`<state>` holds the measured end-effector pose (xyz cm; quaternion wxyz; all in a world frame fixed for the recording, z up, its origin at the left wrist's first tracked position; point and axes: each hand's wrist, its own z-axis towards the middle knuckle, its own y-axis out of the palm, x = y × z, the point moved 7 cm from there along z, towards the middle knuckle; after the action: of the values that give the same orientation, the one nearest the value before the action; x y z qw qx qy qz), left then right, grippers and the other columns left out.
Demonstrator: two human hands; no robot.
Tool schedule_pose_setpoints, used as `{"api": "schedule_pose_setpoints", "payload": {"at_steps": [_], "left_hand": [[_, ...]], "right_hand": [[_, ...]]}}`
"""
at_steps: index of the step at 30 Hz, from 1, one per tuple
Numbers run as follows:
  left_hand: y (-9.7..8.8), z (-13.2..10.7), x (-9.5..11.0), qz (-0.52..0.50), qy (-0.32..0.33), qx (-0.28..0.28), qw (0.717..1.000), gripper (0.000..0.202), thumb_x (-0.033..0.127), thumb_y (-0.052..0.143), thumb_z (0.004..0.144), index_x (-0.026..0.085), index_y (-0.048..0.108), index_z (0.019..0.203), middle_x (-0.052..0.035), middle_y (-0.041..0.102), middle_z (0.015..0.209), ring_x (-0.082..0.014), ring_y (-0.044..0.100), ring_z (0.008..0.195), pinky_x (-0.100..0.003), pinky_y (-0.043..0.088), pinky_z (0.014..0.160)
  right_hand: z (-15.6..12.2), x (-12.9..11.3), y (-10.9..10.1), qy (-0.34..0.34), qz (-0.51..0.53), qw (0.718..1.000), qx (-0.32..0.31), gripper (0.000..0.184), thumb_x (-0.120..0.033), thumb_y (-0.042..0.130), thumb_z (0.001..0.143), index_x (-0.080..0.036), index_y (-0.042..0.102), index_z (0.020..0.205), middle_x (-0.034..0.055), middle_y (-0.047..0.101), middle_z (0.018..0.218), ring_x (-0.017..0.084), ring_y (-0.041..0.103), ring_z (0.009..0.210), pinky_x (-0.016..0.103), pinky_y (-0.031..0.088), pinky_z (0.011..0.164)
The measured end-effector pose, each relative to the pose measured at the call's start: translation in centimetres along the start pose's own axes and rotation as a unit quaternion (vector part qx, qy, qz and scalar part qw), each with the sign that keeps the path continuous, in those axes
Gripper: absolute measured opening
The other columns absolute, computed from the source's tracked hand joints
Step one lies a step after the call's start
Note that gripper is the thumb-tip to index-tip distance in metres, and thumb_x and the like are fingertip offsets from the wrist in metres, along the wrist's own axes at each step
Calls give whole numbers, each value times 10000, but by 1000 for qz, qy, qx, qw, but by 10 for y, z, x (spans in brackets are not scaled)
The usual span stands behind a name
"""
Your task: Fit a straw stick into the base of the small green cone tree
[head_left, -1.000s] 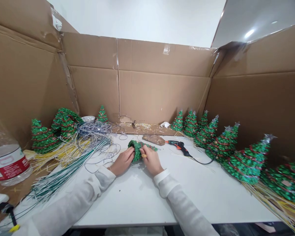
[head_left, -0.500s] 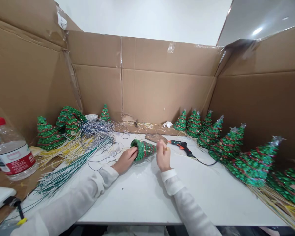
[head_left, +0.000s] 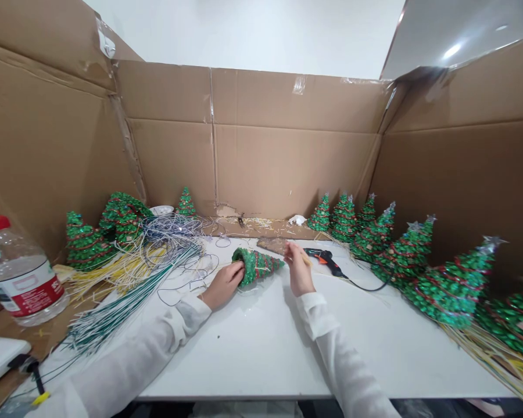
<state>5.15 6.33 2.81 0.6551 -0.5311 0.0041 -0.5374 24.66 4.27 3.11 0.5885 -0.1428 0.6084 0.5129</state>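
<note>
A small green Christmas tree (head_left: 260,266) with red garland lies on its side over the white table, its tip pointing right. My left hand (head_left: 224,283) is closed on the rim of its wide, hollow base. Just right of the tip is my right hand (head_left: 300,271), apart from the tree. Its fingers are closed around a thin tan stick-like tool (head_left: 307,259); most of it is hidden by the hand. Behind the right hand lie a brown flat pad (head_left: 271,244) and a black and orange glue gun (head_left: 326,261).
Finished-looking trees (head_left: 451,284) with silver stars line the right side. On the left are loose wires (head_left: 169,235), green and white strands (head_left: 126,302), more trees (head_left: 87,244) and a red-capped bottle (head_left: 26,278). Cardboard walls (head_left: 296,168) enclose the table (head_left: 253,354).
My right hand has moved right, off the tree's tip, and the tip now shows. The left hand keeps its hold on the base. The view has shifted slightly.
</note>
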Motion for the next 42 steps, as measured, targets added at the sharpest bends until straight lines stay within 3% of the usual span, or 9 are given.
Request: {"api": "schedule_pose_setpoints", "payload": {"at_steps": [5,8,15,24,42], "left_hand": [[-1,1,0,5,-12,4,1000,229,261,349,870,176,470,695,12,503,665,-127,461,640,-236,354,611],[-1,1,-1,-2,-20,4,1000,241,268,345,868,177,459,676,14,501,651,-123,453,626,-232,354,607],[-2,2,-2,-7,-21,15,1000,242,269,355,859,174,466,666,20,502,634,-119,445,611,-228,347,599],[-3,2,-2,-2,-16,16,1000,241,286,352,865,177,460,679,13,516,673,-123,446,633,-230,346,611],[-3,2,0,6,-3,20,1000,218,263,353,874,179,470,710,12,513,692,-130,466,667,-240,356,641]], "right_hand": [[-10,22,25,50,-23,991,-125,354,-537,519,698,-186,530,653,-61,425,480,98,412,494,220,324,514],[-14,29,31,77,-38,984,-156,395,-572,437,711,-192,518,643,-57,425,419,108,410,457,224,317,502],[-12,26,26,93,16,986,-134,361,-542,405,725,-207,468,608,-46,449,424,120,444,448,245,375,519],[-10,27,26,95,38,985,-140,407,-558,368,740,-214,430,529,-49,389,408,119,410,438,245,352,508],[-12,27,26,113,48,983,-138,351,-509,469,673,-205,474,497,-29,439,435,111,413,473,240,326,527]]}}
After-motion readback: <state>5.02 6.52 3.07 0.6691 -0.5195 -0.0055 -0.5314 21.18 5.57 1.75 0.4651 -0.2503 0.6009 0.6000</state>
